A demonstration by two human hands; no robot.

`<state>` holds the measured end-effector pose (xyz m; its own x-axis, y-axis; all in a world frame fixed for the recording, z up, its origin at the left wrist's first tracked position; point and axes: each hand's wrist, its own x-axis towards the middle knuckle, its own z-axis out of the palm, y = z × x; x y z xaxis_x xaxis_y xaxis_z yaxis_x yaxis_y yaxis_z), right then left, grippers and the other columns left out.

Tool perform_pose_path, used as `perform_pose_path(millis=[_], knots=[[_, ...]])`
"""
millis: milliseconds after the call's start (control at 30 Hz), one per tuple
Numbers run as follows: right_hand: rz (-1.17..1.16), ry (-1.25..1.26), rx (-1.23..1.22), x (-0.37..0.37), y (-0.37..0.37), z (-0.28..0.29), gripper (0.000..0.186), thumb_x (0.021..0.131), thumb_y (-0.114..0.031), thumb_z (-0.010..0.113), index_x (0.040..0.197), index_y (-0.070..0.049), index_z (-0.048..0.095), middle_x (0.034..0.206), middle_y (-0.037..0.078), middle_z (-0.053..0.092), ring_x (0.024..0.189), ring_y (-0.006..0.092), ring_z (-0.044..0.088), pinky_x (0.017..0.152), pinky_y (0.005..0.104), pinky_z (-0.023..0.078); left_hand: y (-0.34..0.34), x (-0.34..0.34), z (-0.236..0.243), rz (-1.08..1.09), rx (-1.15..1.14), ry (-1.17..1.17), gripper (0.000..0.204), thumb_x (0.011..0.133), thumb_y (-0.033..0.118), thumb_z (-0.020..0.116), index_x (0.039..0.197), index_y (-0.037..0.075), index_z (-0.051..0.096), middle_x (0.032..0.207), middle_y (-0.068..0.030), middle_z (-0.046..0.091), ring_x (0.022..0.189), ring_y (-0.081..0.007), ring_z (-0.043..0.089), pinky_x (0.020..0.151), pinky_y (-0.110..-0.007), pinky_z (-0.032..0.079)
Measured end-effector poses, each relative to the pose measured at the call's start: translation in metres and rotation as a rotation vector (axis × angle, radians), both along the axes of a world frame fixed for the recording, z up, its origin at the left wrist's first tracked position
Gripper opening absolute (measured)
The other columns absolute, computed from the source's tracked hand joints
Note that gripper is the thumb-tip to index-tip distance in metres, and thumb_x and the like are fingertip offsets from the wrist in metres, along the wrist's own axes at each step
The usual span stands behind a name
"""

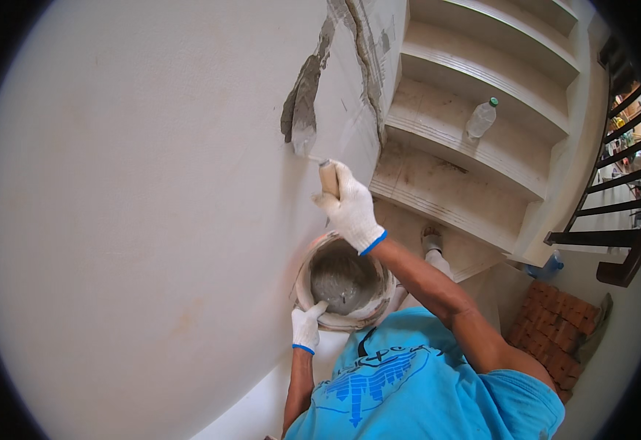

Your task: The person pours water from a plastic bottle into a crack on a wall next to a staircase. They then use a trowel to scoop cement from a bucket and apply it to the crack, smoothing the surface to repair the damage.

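My right hand, in a white knit glove with a blue cuff, is closed around the light handle of a trowel. Its blade lies against the lower end of a wet-looking grey mortar patch on the white wall. Below, my left hand, gloved the same way, grips the near left rim of a round bucket. Grey mortar sits inside the bucket, and dried smears coat its rim. The bucket is close to the wall, in front of my body.
Pale stairs climb at the right, bearing a clear plastic bottle with a green cap. A dark railing runs along the far right. Stacked reddish bricks or tiles lie at the lower right, near a blue container.
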<state>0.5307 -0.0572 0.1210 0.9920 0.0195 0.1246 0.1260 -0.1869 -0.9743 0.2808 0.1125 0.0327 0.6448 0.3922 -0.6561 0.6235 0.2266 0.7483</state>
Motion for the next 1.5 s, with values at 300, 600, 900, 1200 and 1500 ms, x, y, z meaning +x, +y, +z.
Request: perform_pose_path(millis=[300,600,900,1200,1500], knots=[[-0.057,-0.073,-0.013,-0.021,-0.017,-0.023,0.065,0.085,-0.019,0.081,0.144,-0.005,0.057,0.121,0.027,0.071,0.113,0.046,0.07,0.094,0.0474,0.058,-0.003,0.001,0.001,0.057,-0.051,0.037,0.029,0.082,0.008,0.084,0.101,-0.01,0.071,0.092,-0.0104,0.071,0.077,-0.0204,0.068,0.071,-0.036,0.056],[-0.059,-0.017,-0.025,0.05,-0.03,-0.027,0.064,0.084,-0.022,0.082,0.142,-0.006,0.058,0.114,0.027,0.073,0.107,0.0475,0.071,0.088,0.0493,0.058,-0.005,0.0,0.002,0.082,-0.03,0.015,0.029,0.081,0.008,0.086,0.099,-0.01,0.071,0.091,-0.0098,0.07,0.075,-0.0194,0.068,0.068,-0.036,0.056],[0.022,-0.033,0.019,0.017,-0.044,-0.028,0.066,0.082,-0.021,0.084,0.141,-0.005,0.059,0.111,0.028,0.072,0.104,0.0468,0.072,0.087,0.0478,0.058,-0.006,0.007,-0.001,0.049,-0.038,0.041,0.023,0.081,0.008,0.087,0.092,-0.006,0.073,0.087,-0.0073,0.07,0.074,-0.0173,0.067,0.068,-0.035,0.054],[-0.071,-0.166,-0.052,0.035,-0.024,-0.031,0.067,0.083,-0.02,0.084,0.144,-0.005,0.058,0.117,0.026,0.072,0.108,0.0461,0.072,0.092,0.0476,0.058,-0.008,0.007,0.002,0.066,-0.028,0.027,0.023,0.08,0.009,0.087,0.093,-0.006,0.073,0.087,-0.0057,0.069,0.074,-0.0163,0.064,0.068,-0.034,0.051],[-0.062,-0.18,-0.046,0.014,-0.033,-0.029,0.07,0.081,-0.02,0.085,0.144,-0.005,0.058,0.114,0.026,0.073,0.108,0.0451,0.072,0.089,0.0474,0.059,-0.003,0.006,0.001,0.055,-0.042,0.06,0.025,0.08,0.007,0.086,0.095,-0.006,0.072,0.089,-0.0063,0.069,0.074,-0.0166,0.064,0.068,-0.034,0.051]])
